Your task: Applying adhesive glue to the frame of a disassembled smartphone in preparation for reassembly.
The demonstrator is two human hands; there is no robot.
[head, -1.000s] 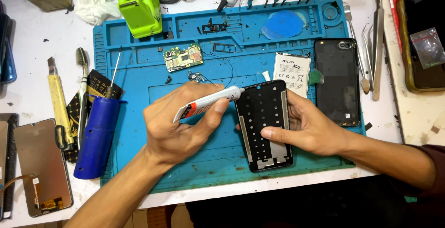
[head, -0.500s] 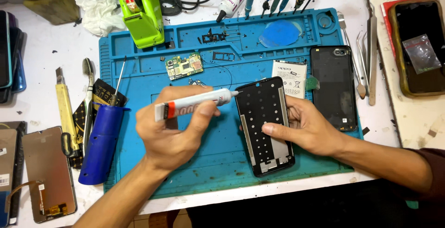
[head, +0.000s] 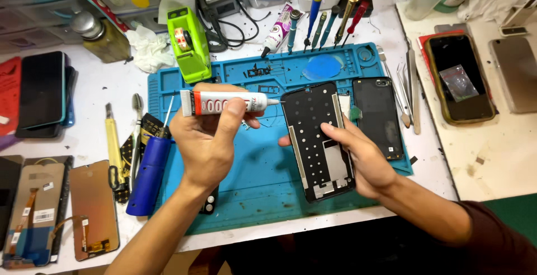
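Head view, single frame. Left hand (head: pixel 210 141) closed around a glue tube (head: pixel 226 103), white with red print, held level above the blue work mat (head: pixel 263 180); thumb on the near side, fingers wrapped over the body. Tube nozzle points right, its tip just at the upper left corner of the phone frame (head: pixel 318 141). Right hand (head: pixel 358 155) grasps that black phone frame from its right edge: thumb lies on the face, fingers curl under the far side. Frame rests on the mat, slightly tilted, long axis roughly toward the camera, perforated inner face up.

Surroundings: black phone back cover (head: pixel 380 115) lies just right of the frame, partly behind the right hand. Blue cylindrical tool (head: pixel 148 174) sits at the mat's left edge, near the left wrist. Yellow utility knife (head: pixel 113 149) and metal tweezers (head: pixel 136 135) lie further left on the white bench (head: pixel 100 90). Green tape dispenser (head: pixel 188 43) stands at the mat's top left corner. Row of screwdrivers (head: pixel 330 20) lies behind the mat's far edge, beside a small white and purple tube (head: pixel 278 29). Two display panels (head: pixel 61 211) with flex cables lie face down at lower left. Phone in brown case (head: pixel 458 76) lies on the bench at right, well apart from the hands. Left forearm covers the mat's near left part; small black part visible just under the wrist, kind cannot be told
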